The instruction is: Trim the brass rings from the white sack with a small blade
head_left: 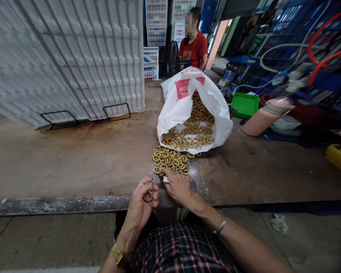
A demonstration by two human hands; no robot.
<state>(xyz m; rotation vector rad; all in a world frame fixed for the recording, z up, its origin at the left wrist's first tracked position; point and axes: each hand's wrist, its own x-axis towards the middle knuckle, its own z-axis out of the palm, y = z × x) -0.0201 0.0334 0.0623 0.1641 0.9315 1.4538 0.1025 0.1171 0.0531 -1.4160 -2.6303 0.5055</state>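
Observation:
Several brass rings lie in a heap on the brown table, spilling from an open white plastic bag that holds many more. My left hand is closed on a few brass rings at the table's near edge. My right hand lies palm down just below the heap, fingertips touching a small pale object at the heap's near edge; I cannot tell if it grips it.
A stack of white ribbed plastic trays leans at the back left on black wire stands. A person in a red shirt sits beyond the bag. A green tray, a pink cylinder, hoses and blue machinery fill the right side.

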